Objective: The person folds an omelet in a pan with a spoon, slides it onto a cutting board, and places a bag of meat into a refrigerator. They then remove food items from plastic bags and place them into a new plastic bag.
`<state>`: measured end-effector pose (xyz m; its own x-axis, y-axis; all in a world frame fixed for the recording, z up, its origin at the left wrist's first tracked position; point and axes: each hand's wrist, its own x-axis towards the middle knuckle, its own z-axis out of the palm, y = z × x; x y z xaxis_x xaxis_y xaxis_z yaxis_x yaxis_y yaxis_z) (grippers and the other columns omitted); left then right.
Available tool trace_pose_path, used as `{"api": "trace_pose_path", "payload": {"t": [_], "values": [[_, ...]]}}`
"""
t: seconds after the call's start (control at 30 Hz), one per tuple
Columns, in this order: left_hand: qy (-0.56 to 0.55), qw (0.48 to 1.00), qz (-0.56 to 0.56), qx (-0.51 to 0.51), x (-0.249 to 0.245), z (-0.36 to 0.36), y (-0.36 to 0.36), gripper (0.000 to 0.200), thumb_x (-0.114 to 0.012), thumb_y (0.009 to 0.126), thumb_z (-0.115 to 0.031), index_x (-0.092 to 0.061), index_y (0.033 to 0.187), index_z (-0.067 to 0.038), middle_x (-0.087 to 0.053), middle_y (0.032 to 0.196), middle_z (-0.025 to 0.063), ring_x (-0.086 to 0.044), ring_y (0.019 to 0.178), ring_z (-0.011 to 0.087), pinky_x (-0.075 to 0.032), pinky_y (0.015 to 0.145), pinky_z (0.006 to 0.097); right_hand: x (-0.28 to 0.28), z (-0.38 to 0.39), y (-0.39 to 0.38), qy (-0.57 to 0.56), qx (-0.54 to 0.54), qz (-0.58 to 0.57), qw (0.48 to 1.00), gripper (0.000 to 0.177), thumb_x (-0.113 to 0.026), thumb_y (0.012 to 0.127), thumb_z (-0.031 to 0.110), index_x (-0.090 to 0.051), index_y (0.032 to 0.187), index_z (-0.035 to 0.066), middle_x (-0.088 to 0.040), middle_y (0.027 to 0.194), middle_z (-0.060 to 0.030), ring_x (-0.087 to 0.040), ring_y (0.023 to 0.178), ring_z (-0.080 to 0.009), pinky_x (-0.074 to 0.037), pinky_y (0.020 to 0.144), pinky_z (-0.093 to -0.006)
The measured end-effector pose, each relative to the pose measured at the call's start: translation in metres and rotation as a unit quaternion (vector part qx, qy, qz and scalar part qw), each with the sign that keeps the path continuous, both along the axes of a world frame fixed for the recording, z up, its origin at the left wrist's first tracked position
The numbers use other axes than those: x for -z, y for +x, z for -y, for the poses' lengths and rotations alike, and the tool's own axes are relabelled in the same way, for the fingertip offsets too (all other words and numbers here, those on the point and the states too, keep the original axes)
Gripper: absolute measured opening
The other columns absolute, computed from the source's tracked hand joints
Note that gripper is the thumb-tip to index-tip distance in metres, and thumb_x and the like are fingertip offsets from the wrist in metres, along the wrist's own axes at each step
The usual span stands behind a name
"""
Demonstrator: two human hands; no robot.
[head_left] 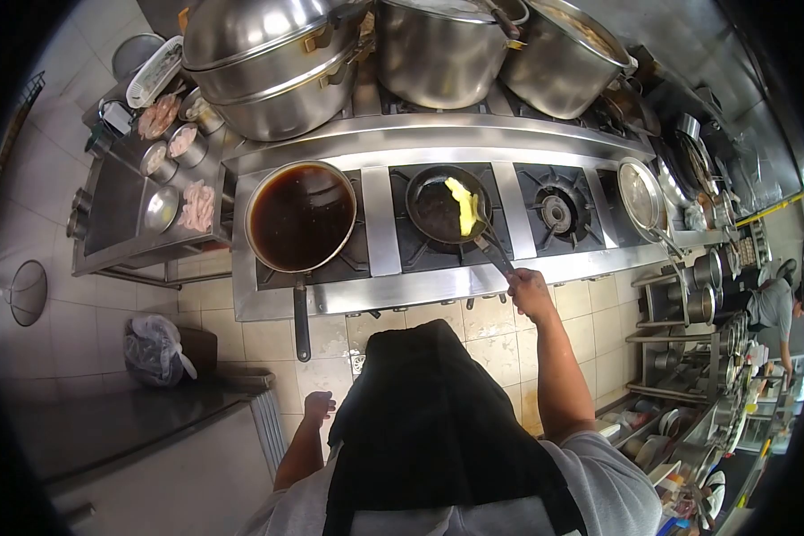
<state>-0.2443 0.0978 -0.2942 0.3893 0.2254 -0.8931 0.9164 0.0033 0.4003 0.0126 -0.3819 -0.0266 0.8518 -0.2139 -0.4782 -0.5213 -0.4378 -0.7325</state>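
Note:
My right hand (532, 296) is closed around the dark handle (496, 255) that runs out from the front right of a small black frying pan (435, 214). The pan sits on the middle burner. A folded yellow strip of what looks like egg (462, 205) lies along its right side, with a thin metal edge like a turner's beside it. I cannot tell whether my fingers grip a turner along with the pan handle. Low on the left, my left hand (319, 406) hangs beside my black apron (433, 420), its fingers loosely bent and nothing in them.
Dark brown liquid fills a wide pan (301, 216) on the left burner, its handle jutting past the stove's front edge. Large steel pots (438, 54) line the back. Bowls of raw meat (188, 143) stand at left. Another person (771, 304) is at far right, beyond stacked pans.

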Motion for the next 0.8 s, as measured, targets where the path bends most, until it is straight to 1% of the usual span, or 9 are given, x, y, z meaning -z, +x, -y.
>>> {"api": "trace_pose_path", "payload": {"t": [0.07, 0.1, 0.17, 0.2, 0.23, 0.33, 0.47, 0.57, 0.8], "values": [[0.003, 1.0, -0.006, 0.01, 0.001, 0.0, -0.001, 0.024, -0.057, 0.085, -0.028, -0.06, 0.094, -0.005, -0.066, 0.076, 0.009, -0.063, 0.061, 0.0197, -0.045, 0.047, 0.0335, 0.018, 0.007, -0.003, -0.086, -0.056, 0.083, 0.991, 0.024, -0.054, 0.091, 0.017, -0.061, 0.081, -0.004, -0.058, 0.06, -0.0173, -0.055, 0.05, -0.0304, -0.045, 0.053, -0.0414], [0.003, 1.0, -0.007, 0.009, 0.002, 0.0, -0.001, 0.024, -0.057, 0.085, -0.028, -0.06, 0.094, -0.005, -0.066, 0.076, 0.009, -0.063, 0.061, 0.0197, -0.045, 0.047, 0.0335, 0.007, -0.001, -0.006, -0.086, -0.057, 0.083, 0.991, 0.024, -0.054, 0.091, 0.017, -0.061, 0.081, -0.004, -0.058, 0.06, -0.0173, -0.055, 0.05, -0.0304, -0.045, 0.053, -0.0414], [-0.007, 1.0, -0.016, 0.007, 0.004, 0.0, -0.002, 0.025, -0.056, 0.086, -0.028, -0.06, 0.095, -0.005, -0.066, 0.077, 0.0091, -0.063, 0.062, 0.0202, -0.046, 0.049, 0.0345, -0.015, -0.016, -0.013, -0.147, -0.09, 0.132, 0.976, 0.021, -0.054, 0.09, 0.015, -0.062, 0.087, -0.004, -0.06, 0.067, -0.024, -0.059, 0.066, -0.0402, -0.046, 0.064, -0.044], [-0.007, 1.0, -0.016, 0.007, 0.004, 0.0, -0.003, 0.025, -0.056, 0.086, -0.028, -0.06, 0.095, -0.005, -0.066, 0.077, 0.0091, -0.063, 0.062, 0.0202, -0.046, 0.049, 0.0345, 0.0, -0.018, -0.014, -0.135, -0.095, 0.167, 0.972, 0.02, -0.054, 0.09, 0.014, -0.061, 0.088, -0.005, -0.06, 0.07, -0.0259, -0.06, 0.072, -0.0435, -0.047, 0.065, -0.0437], [-0.009, 1.0, -0.019, 0.009, 0.004, 0.0, -0.003, 0.026, -0.056, 0.086, -0.029, -0.06, 0.095, -0.005, -0.066, 0.077, 0.0091, -0.063, 0.062, 0.0202, -0.046, 0.049, 0.0347, 0.004, -0.023, -0.015, -0.122, -0.092, 0.166, 0.974, 0.02, -0.054, 0.089, 0.015, -0.062, 0.089, -0.003, -0.061, 0.074, -0.0264, -0.061, 0.079, -0.0436, -0.048, 0.067, -0.0447], [-0.012, 0.999, -0.026, 0.016, 0.001, 0.003, 0.001, 0.026, -0.057, 0.086, -0.03, -0.059, 0.094, -0.006, -0.066, 0.078, 0.0091, -0.063, 0.062, 0.0202, -0.045, 0.049, 0.0346, -0.006, -0.048, -0.014, -0.207, -0.172, 0.18, 0.946, 0.017, -0.053, 0.087, 0.013, -0.062, 0.092, -0.001, -0.063, 0.08, -0.0257, -0.061, 0.081, -0.0429, -0.049, 0.07, -0.0478], [-0.017, 1.0, 0.013, -0.003, -0.003, 0.007, 0.002, 0.023, -0.057, 0.086, -0.029, -0.059, 0.091, -0.006, -0.066, 0.078, 0.0092, -0.062, 0.062, 0.0197, -0.045, 0.048, 0.0335, 0.016, -0.058, -0.007, -0.262, -0.202, 0.161, 0.93, 0.018, -0.051, 0.085, 0.011, -0.061, 0.093, -0.001, -0.064, 0.082, -0.0261, -0.062, 0.081, -0.0428, -0.05, 0.072, -0.0489], [-0.016, 1.0, 0.004, 0.001, -0.005, 0.006, 0.002, 0.021, -0.056, 0.086, -0.028, -0.059, 0.089, -0.007, -0.066, 0.076, 0.0092, -0.062, 0.061, 0.0191, -0.045, 0.047, 0.0334, 0.017, -0.057, -0.001, -0.315, -0.183, 0.126, 0.923, 0.02, -0.048, 0.086, 0.011, -0.06, 0.093, -0.002, -0.064, 0.085, -0.0261, -0.062, 0.082, -0.0431, -0.05, 0.074, -0.0493], [-0.029, 1.0, -0.009, 0.001, 0.003, 0.006, -0.009, 0.019, -0.053, 0.087, -0.025, -0.058, 0.085, -0.007, -0.066, 0.073, 0.0084, -0.062, 0.057, 0.018, -0.044, 0.043, 0.0327, 0.017, -0.048, 0.002, -0.325, -0.169, 0.113, 0.924, 0.026, -0.049, 0.088, 0.015, -0.062, 0.101, -0.002, -0.064, 0.087, -0.0271, -0.062, 0.087, -0.0426, -0.049, 0.079, -0.0496]]}}
